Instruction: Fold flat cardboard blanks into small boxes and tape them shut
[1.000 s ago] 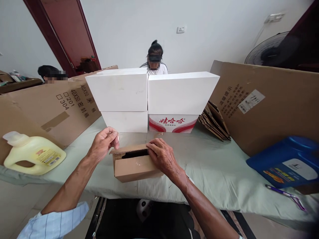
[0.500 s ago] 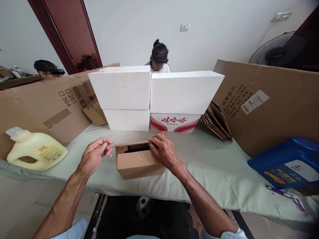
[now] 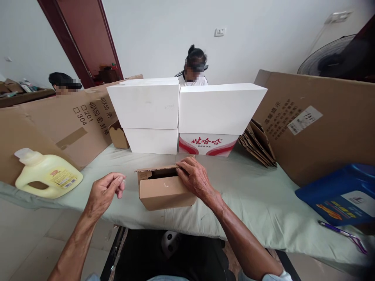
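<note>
A small brown cardboard box (image 3: 165, 191) rests on the cloth in front of me, its top flap partly raised and a dark gap showing inside. My right hand (image 3: 191, 177) grips the box at its right end, fingers over the flap edge. To the left of the box, apart from it, my left hand (image 3: 105, 191) is closed in a pinch. A tiny pale, see-through bit shows at its fingertips, too small to name.
White boxes (image 3: 143, 107) stand stacked behind, one printed box (image 3: 208, 144) among them. Large cardboard sheets (image 3: 316, 128) flank both sides. A yellow detergent bottle (image 3: 55, 175) is left; a blue jug (image 3: 340, 195) and purple peeler-like tool (image 3: 341, 232) are right. Two people sit beyond.
My left hand has moved left and slightly down, away from the box's left corner. My right hand keeps its grip. The person behind the white boxes has raised their head a little.
</note>
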Action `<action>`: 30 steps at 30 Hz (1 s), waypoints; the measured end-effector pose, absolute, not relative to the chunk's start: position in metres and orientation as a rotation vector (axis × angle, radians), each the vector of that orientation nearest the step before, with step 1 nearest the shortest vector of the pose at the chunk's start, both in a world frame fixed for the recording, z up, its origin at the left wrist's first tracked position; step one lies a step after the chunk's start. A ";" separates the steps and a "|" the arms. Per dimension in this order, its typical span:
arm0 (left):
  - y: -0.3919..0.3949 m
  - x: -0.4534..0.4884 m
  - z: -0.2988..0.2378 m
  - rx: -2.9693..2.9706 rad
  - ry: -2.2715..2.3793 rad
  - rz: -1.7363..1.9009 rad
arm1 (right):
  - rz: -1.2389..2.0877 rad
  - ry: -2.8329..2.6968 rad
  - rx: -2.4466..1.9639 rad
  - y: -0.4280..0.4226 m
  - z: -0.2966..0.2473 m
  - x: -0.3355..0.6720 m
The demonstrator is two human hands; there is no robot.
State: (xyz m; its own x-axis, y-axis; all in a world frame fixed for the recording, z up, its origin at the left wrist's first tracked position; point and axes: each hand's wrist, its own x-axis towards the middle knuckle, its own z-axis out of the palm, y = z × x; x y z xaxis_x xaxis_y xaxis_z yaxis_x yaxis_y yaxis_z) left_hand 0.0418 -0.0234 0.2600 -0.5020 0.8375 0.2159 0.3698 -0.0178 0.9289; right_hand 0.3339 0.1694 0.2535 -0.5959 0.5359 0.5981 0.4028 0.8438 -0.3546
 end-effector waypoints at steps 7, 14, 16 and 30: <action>-0.063 0.005 0.227 1.027 2.118 1.566 | 0.181 -2.396 -0.501 0.159 0.262 0.350; -0.078 0.008 0.216 0.929 2.127 1.507 | 0.001 -2.554 -0.379 0.131 0.263 0.358; -0.073 0.016 0.218 1.006 2.119 1.459 | -0.010 -2.587 -0.451 0.129 0.263 0.357; -0.140 -0.052 0.166 1.440 2.600 0.695 | -0.077 -2.576 -0.529 0.119 0.280 0.358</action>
